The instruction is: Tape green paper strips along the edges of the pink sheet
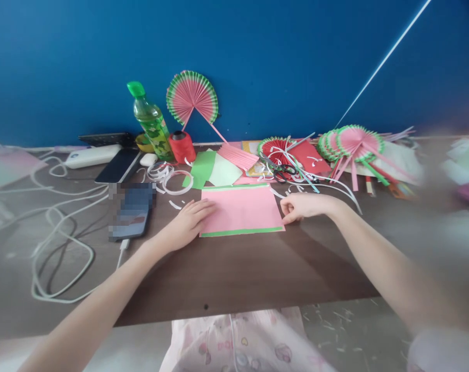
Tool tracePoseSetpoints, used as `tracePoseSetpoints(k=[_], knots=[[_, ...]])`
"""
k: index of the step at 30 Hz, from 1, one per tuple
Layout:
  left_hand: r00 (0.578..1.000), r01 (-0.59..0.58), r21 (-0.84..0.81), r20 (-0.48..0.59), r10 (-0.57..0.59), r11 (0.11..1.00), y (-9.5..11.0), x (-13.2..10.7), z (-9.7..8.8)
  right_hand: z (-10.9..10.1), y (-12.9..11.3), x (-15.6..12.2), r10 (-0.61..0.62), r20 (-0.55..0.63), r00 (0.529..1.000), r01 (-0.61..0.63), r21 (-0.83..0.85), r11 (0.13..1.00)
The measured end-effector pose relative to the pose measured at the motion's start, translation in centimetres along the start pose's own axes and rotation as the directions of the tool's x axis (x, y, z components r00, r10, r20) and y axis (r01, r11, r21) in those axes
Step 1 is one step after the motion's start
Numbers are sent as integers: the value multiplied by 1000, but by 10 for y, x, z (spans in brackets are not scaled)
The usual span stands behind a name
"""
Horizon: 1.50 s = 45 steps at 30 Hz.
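Pink paper [240, 209]: L fingers [200, 207] flat atop, R fingers [289, 203] curled @ edge, pinch unclear; btl label [157, 133] illegible.

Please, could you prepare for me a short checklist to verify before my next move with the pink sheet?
1. Left hand steadies the pink sheet: ok, it rests spread on the left edge.
2. Right hand is at the near right corner: ok, its curled fingers are there; a firm pinch, cannot tell.
3. Green strip follows the near edge: ok.
4. Strip is stuck down firmly: cannot tell.
5. Surrounding table is free of scraps: not ok, white scraps lie beyond the left hand.
6. Phone is off the sheet: ok, it lies apart, to the left.
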<state>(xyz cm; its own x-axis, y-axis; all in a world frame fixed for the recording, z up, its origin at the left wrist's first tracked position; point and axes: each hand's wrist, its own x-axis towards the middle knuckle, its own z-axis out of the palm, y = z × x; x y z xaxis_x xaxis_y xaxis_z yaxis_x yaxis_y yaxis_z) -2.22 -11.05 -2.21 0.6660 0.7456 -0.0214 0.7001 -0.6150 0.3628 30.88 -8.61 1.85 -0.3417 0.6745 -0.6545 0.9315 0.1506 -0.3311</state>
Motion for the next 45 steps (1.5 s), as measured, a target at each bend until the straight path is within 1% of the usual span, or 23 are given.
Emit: tracePoseSetpoints(k=[2, 4, 5, 8, 11, 15, 18, 22, 26, 28, 30, 31, 32, 33, 34, 35, 36, 37, 39, 40, 42, 44, 45], knots=[[998, -58, -5, -25, 58, 998, 15, 8, 4, -10, -6, 1, -41, 6, 999, 40, 79, 996], [987, -161, -5, 4, 161, 987, 34, 18, 12, -21, -14, 8, -131, -135, 982, 146, 109, 983], [977, -210, -1, 24, 210, 978, 43, 23, 17, -26, -20, 14, -175, -255, 951, 210, 118, 970], [961, -268, 31, 81, 265, 963, 66, 34, 34, -39, -41, 42, -178, -540, 823, 281, 113, 953], [961, -269, 84, 93, 261, 959, 75, 38, 47, -44, -64, 76, -138, -685, 715, 230, 44, 972], [962, -265, 107, 99, 255, 958, 74, 36, 49, -39, -85, 110, -26, -706, 707, 91, 54, 994], [961, -267, 99, 98, 258, 959, 74, 36, 48, -32, -92, 122, 46, -746, 665, 30, 88, 996], [959, -276, 47, 87, 271, 960, 72, 36, 48, -32, -90, 126, 107, -769, 630, 35, 166, 986], [969, -238, -95, 44, 243, 967, 70, 37, 45, -45, -77, 114, 122, -792, 598, 92, 220, 971], [983, -180, -216, -10, 182, 960, 69, 38, 44, -53, -69, 101, 138, -835, 532, 119, 234, 965], [993, -95, -388, -103, 60, 917, 66, 40, 42, -58, -60, 87, 156, -917, 366, 261, 262, 929], [988, -49, -504, -154, -34, 862, 64, 42, 41, -59, -56, 81, 163, -933, 320, 350, 276, 895], [968, -9, -632, -199, -151, 775, 61, 45, 38, -58, -53, 75, 161, -940, 302, 448, 289, 846], [932, 19, -758, -223, -285, 652, 57, 49, 33, -55, -50, 69, 151, -940, 305, 540, 302, 786], [890, -1, -874, -222, -398, 485, 52, 53, 28, -52, -49, 65, 136, -936, 325, 617, 319, 719], [847, -47, -946, -208, -490, 321, 48, 59, 20, -47, -49, 63, 113, -925, 363, 677, 345, 650], [817, -101, -978, -187, -545, 184, 43, 64, 12, -42, -50, 61, 84, -903, 422, 707, 386, 593], [811, -138, -988, -151, -565, 66, 38, 70, 4, -36, -53, 61, 61, -875, 481, 715, 432, 549], [840, -151, -982, -66, -538, -116, 29, 80, -10, -24, -59, 63, -1, -818, 576, 708, 498, 501], [844, -156, -973, -43, -535, -168, 25, 84, -14, -19, -61, 66, -42, -790, 612, 692, 509, 511], [802, -187, -963, -36, -596, -194, 18, 89, -17, -13, -63, 72, -147, -720, 679, 655, 503, 564], [762, -219, -958, -50, -646, -184, 10, 90, -11, -13, -56, 76, -190, -709, 679, 635, 437, 637], [755, -231, -954, -52, -654, -190, 6, 90, -7, -16, -50, 77, -143, -740, 658, 606, 407, 683]])
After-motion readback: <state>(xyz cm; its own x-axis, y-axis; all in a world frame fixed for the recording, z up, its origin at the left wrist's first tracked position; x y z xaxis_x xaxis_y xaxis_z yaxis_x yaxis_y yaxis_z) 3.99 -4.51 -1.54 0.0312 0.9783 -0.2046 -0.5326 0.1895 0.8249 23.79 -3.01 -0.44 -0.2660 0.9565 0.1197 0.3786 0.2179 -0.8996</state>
